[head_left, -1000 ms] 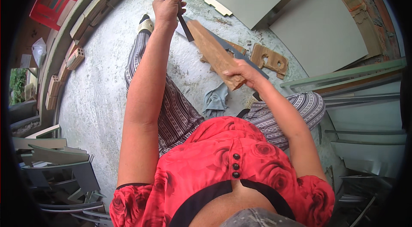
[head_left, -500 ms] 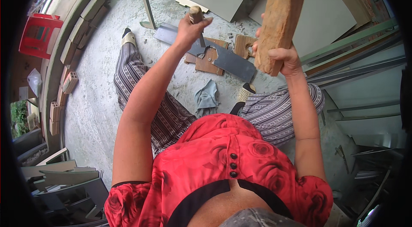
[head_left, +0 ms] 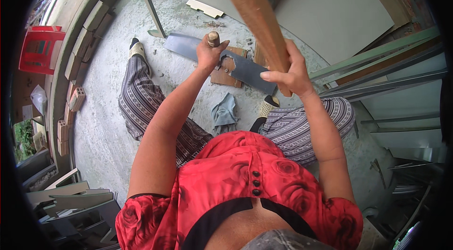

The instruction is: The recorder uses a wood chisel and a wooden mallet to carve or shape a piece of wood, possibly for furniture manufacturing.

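Observation:
My left hand point(head_left: 207, 56) is closed around the wooden handle of a chisel point(head_left: 213, 38). The chisel stands over a long dark grey board point(head_left: 255, 74) at the edge of a ragged cutout; its tip is hidden by my hand. Brown wood pieces point(head_left: 222, 79) lie beneath the board. My right hand point(head_left: 296, 73) grips the near end of a thick wooden beam point(head_left: 257, 14), its thumb stretched across the near side. The beam slants up to the far left and leaves the top of the picture, raised above the board.
A blue-grey cloth point(head_left: 224, 110) lies on the concrete floor between my legs. Large pale panels point(head_left: 330, 18) lean at the far right, near long metal strips point(head_left: 391, 80). Bricks point(head_left: 77, 99) line a ledge at left, by a red plastic stool point(head_left: 41, 50). Board offcuts point(head_left: 80, 203) pile at lower left.
The beam's upper end has swung left, and my right hand has shifted slightly left with it. My left hand still holds the chisel at the board's cutout. The whole view has shifted a little.

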